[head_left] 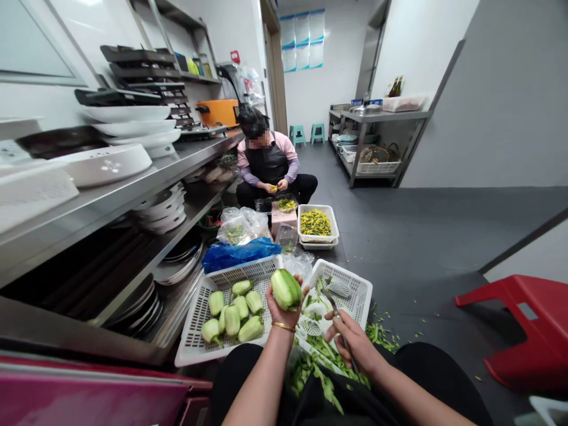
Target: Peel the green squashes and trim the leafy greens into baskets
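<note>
My left hand (284, 310), with a gold bangle at the wrist, holds up a green gourd (286, 290) with darker and paler stripes, as if partly peeled. My right hand (352, 340) is closed around a slim peeler (332, 305), its blade end pointing up and away, just right of the gourd and apart from it. Under both hands, green peelings (326, 349) lie in a white basket (361, 290) and spill toward my lap. To the left, a white perforated basket (195, 331) contains several pale green gourds (232, 319).
Ahead, a person (268, 160) crouches, handling yellow flowers beside a white basket of yellow flowers (315, 222). Blue plastic (239, 253) lies behind the gourd basket. Steel shelving with dishes (119, 163) runs along the left. A red stool (528, 325) stands right; peelings (381, 337) litter the floor.
</note>
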### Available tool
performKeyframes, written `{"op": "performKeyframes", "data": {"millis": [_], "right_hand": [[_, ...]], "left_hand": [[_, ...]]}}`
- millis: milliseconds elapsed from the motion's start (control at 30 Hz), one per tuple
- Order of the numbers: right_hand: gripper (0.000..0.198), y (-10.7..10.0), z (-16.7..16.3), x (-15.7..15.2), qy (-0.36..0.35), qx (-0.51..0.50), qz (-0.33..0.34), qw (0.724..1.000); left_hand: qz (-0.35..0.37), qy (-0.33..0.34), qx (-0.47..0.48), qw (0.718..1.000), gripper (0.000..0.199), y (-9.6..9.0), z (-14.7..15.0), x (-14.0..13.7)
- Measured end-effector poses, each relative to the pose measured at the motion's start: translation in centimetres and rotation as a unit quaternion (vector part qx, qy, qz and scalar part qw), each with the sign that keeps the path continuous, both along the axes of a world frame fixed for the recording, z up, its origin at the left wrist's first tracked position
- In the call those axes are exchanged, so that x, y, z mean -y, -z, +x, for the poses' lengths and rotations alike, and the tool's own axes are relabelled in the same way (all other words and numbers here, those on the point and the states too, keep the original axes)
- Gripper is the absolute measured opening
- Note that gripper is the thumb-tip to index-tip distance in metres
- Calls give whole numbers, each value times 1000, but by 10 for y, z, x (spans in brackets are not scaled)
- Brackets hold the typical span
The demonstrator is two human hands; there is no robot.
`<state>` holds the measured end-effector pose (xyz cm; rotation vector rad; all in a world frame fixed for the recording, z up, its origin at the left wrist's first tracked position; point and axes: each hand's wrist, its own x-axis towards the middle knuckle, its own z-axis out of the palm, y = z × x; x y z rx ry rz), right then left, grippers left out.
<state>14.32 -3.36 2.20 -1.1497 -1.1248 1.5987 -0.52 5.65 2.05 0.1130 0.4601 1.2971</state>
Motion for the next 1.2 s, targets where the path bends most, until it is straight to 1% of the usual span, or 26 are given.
{"op": "performKeyframes", "data": {"millis": [33, 67, 133, 200, 267, 300, 333, 400, 467, 500, 533, 567, 600, 667, 733, 767, 800, 833, 867, 900, 1000, 1067, 1100, 1133, 1200], "right_hand": [[49, -1, -5, -6, 14, -16, 4, 1000], [51, -2, -10, -11, 32, -16, 23, 999], [51, -1, -17, -18, 51, -2, 62, 997], [47, -1, -17, -19, 40, 14, 79, 996], [42, -6, -8, -18, 21, 52, 83, 995], [40, -11, -3, -19, 21, 89, 96, 991], [38, -18, 3, -22, 28, 137, 116, 983], [33, -33, 10, -32, 40, 241, 159, 957], [26, -44, 10, -44, 29, 327, 176, 928], [24, -46, 7, -47, 22, 354, 174, 918], [22, -43, 4, -47, 15, 372, 169, 913], [21, -35, 1, -43, 11, 382, 162, 910], [21, -23, -1, -33, 6, 386, 152, 910], [24, 8, 1, -4, -21, 385, 125, 914], [24, 39, 12, 31, -86, 374, 100, 918], [25, 48, 19, 45, -116, 363, 95, 920], [25, 53, 27, 54, -131, 357, 95, 920], [26, 51, 34, 58, -138, 354, 99, 920], [26, 44, 39, 56, -135, 358, 105, 918], [27, 32, 43, 48, -124, 367, 112, 915], [24, -13, 39, 4, -76, 395, 143, 905], [22, -35, 28, -26, -45, 407, 157, 899], [20, -41, 21, -36, -35, 410, 161, 897], [19, -43, 14, -41, -28, 412, 160, 897], [19, -33, 0, -36, -24, 411, 149, 899]], "left_hand": [[-8, 30, -10, 999, 45, 3, 1, 1], [-24, 58, -29, 998, 46, 8, 4, 2], [-51, 91, -66, 992, 41, 17, 8, 4], [-39, 82, -79, 993, 36, 22, 9, 5], [-7, 79, -85, 993, 39, 21, 6, 4], [3, 84, -93, 992, 42, 19, 4, 3], [8, 92, -107, 990, 45, 16, 3, 3], [19, 92, -149, 984, 50, 12, 2, 2], [59, 53, -190, 978, 51, 9, 4, 3], [88, 29, -207, 974, 50, 9, 6, 3], [115, 8, -221, 968, 49, 9, 8, 3], [133, -10, -235, 963, 48, 10, 9, 3], [139, -24, -251, 958, 48, 11, 10, 2], [121, -48, -280, 951, 49, 13, 10, 0], [92, -58, -292, 950, 51, 15, 8, -3], [83, -55, -290, 952, 51, 16, 7, -4], [79, -49, -281, 955, 51, 16, 7, -4], [75, -42, -269, 959, 51, 16, 7, -4], [71, -38, -258, 963, 50, 17, 7, -4], [67, -35, -249, 965, 49, 16, 8, -3], [75, -33, -250, 965, 44, 16, 12, 1], [100, -28, -257, 961, 40, 15, 14, 4], [109, -26, -255, 960, 39, 15, 14, 5], [115, -27, -249, 961, 39, 14, 14, 6], [106, -34, -226, 968, 39, 15, 13, 6]]}}
